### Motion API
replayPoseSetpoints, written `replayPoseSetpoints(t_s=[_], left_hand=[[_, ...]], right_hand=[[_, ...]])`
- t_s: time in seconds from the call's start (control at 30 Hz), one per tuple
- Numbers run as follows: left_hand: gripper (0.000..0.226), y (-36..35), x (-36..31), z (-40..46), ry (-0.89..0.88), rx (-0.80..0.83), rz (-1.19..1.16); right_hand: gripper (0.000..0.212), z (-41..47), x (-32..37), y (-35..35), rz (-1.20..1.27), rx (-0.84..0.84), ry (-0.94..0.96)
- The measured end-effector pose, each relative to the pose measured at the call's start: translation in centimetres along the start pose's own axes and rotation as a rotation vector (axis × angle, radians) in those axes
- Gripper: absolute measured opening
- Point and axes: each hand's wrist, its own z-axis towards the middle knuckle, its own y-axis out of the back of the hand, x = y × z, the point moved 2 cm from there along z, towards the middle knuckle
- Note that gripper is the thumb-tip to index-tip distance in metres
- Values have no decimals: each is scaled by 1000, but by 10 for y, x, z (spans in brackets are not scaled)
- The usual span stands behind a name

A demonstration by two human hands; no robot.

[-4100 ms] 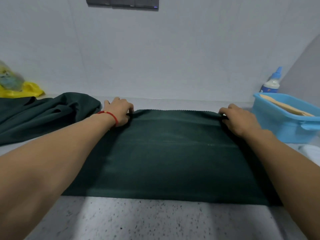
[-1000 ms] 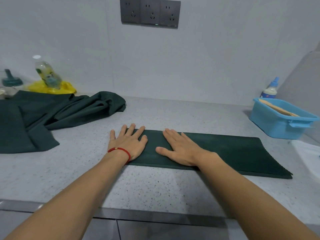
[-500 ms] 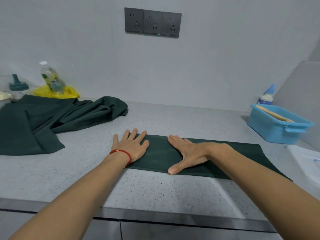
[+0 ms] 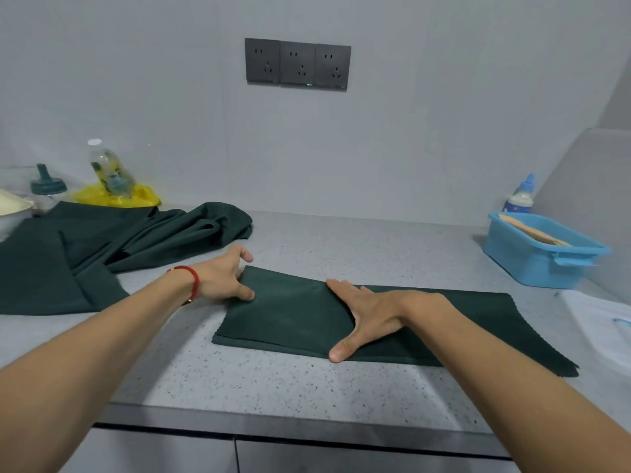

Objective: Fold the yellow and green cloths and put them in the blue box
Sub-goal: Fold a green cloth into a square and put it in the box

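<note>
A grey speckled counter (image 4: 273,380) runs along a pale wall, seen from above by the person working at it. Places below are given relative to the folded green cloth (image 4: 293,312), a long dark strip lying flat in the middle of the counter.

Far to its left, at the wall, stand a jar with a teal lid (image 4: 46,191), a clear bottle (image 4: 109,170) and a crumpled yellow cloth (image 4: 143,198) under the bottle. Nearer, still left of the strip, a loose green cloth (image 4: 102,247) lies spread and bunched on the counter.

The left hand (image 4: 223,276), with a red bracelet (image 4: 191,279) on its wrist, is at the strip's left end. Its fingers are curled, thumb and fingertips at the short edge of the cloth; whether they actually pinch the edge cannot be told.

Above the strip, on the wall, is a row of three dark sockets (image 4: 297,64).

The right hand (image 4: 368,317) lies palm down on the middle of the strip, fingers straight and together pointing left, thumb spread wide toward the near edge. The right forearm crosses over the strip's right half.

Right of the strip and well apart from it, near the wall corner, sits the blue box (image 4: 536,264). Something tan and flat (image 4: 532,232) lies inside it. Behind the box stands a small white bottle with a blue cap (image 4: 520,196). At the right edge of the view lies something white (image 4: 601,322), partly cut off.
</note>
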Motion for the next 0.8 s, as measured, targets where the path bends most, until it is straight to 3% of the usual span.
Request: replayPoseSetpoints(t_s=[0.1,0.23,0.33,0.4,0.53,0.57,0.67,0.73,0.8], left_hand=[[64,9,-5,-9,-28,-21,-277],[58,19,-37,-19,-57,-66,-474],[52,16,-76,-23,-79,-163,-523],[50,6,-106,-23,-97,-180,-570],[53,-28,-161,-19,-142,-204,-583],[56,-39,-170,-16,-142,-215,-564],[68,-83,-191,-1,-97,-180,-486],[80,-114,-195,8,-68,-103,-453],[78,-138,-188,12,-51,-68,-432]], right_hand=[[153,4,0,-1,-3,5,-9],[148,8,10,-2,-3,-5,27],[146,0,7,4,171,-173,94],[127,-15,-5,9,388,-368,137],[42,-40,-37,9,790,-644,124],[31,-44,-42,8,914,-668,104],[43,-59,-48,1,1199,-647,-17],[55,-68,-53,-9,1237,-604,-87],[65,-72,-56,-22,1184,-592,-142]])
